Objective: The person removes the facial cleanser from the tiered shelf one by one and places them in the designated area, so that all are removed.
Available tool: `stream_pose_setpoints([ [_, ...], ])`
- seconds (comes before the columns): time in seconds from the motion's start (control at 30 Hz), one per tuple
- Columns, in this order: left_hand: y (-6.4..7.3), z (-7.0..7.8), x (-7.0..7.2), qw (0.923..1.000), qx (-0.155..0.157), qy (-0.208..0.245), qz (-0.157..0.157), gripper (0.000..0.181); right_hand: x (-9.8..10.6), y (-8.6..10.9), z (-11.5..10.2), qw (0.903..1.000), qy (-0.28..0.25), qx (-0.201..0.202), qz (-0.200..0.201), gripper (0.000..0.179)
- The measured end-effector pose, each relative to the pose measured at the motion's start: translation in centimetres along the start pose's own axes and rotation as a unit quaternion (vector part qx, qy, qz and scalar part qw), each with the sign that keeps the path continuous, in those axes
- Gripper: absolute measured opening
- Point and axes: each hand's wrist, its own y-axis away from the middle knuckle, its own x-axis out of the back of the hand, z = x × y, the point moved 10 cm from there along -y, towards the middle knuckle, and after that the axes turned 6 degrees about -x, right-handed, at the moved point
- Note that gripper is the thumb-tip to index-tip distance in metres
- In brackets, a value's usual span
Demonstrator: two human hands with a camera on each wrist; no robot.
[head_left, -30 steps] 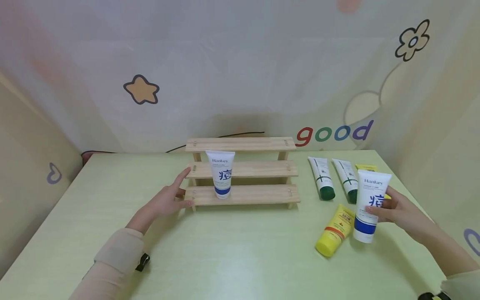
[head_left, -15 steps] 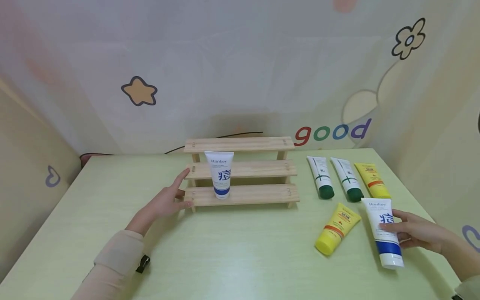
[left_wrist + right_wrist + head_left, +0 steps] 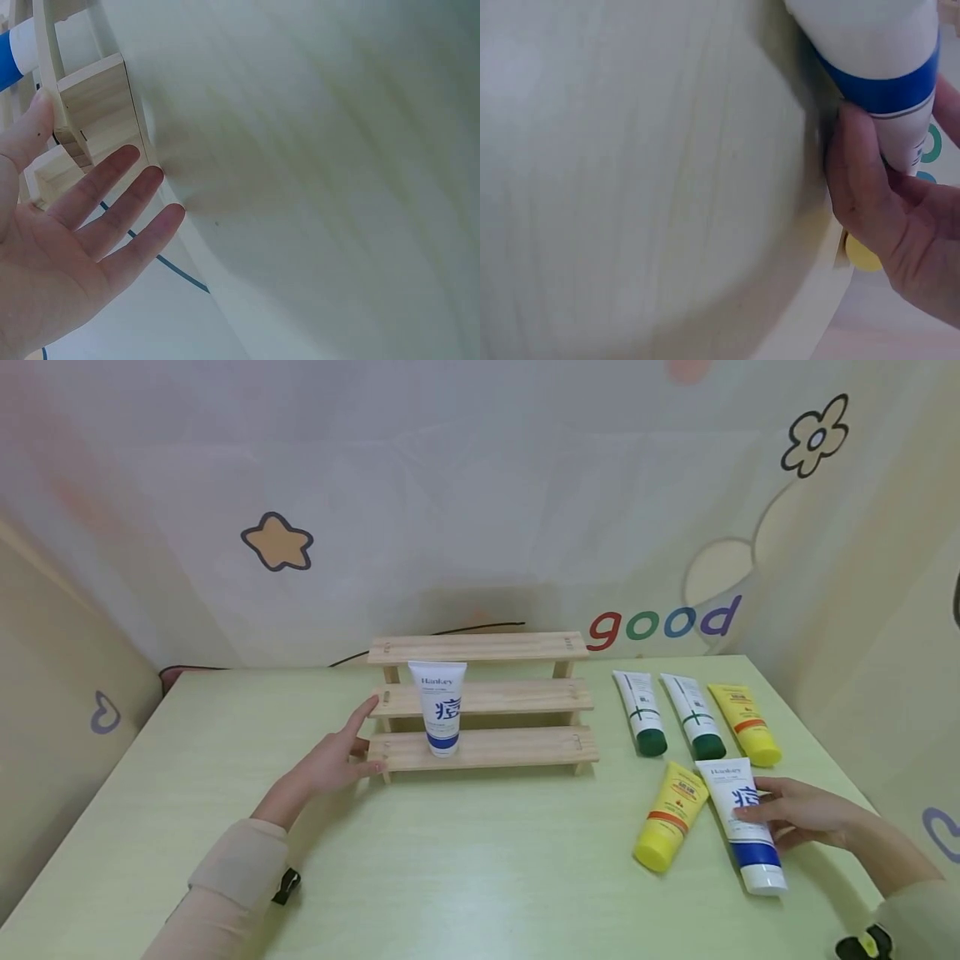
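Observation:
My right hand point(image 3: 810, 812) pinches a white squeeze tube with a blue band point(image 3: 753, 853), thumb on its printed front. The tube lies tilted low over the table's right side, cap toward me; whether it touches the tabletop I cannot tell. In the right wrist view, fingers curl round the white tube point(image 3: 889, 94). My left hand point(image 3: 335, 762) touches the left end of a three-step wooden rack point(image 3: 517, 750). Its fingers look nearly straight in the left wrist view, with the thumb against the rack's wooden end point(image 3: 97, 105). A matching white tube point(image 3: 441, 710) stands cap-down on the lowest step.
Close to the held tube's left lies a yellow tube point(image 3: 671, 817). Behind it are two white tubes with green caps point(image 3: 640, 713) and another yellow tube point(image 3: 745, 724). A printed cloth wall point(image 3: 480, 510) rises behind the table point(image 3: 450, 860).
My right hand has lowered the white tube toward me and right, then shifted it left beside the yellow tube. The near yellow tube has turned slightly. My left hand has stayed at the rack.

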Motion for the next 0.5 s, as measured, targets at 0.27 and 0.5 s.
stream_pose_setpoints([
  [0.27,0.02,-0.12,-0.15,1.0,0.005,0.003,-0.001,0.091,0.34,-0.68,-0.63,0.9992,0.011,-0.006,0.038,0.081],
  [0.5,0.03,-0.05,0.02,0.9999,-0.008,-0.014,0.004,0.091,0.74,-0.69,-1.0,0.9986,0.012,0.002,0.052,0.08],
])
